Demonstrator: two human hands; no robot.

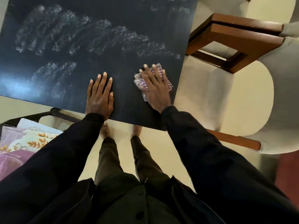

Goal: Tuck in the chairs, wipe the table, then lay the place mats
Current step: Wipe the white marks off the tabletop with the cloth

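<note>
The right hand (156,88) lies flat on the cloth (153,81), pressing it onto the table (97,38). The left hand (99,96) rests flat, holding nothing.

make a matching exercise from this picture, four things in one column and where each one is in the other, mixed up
Things:
1. left hand
2. cloth
3. place mats
4. wooden chair

Places:
a. under the right hand
b. stacked at lower left, off the table
c. past the table's right edge
d. flat on the bare table top

Pairs: 1-d; 2-a; 3-b; 4-c
</note>
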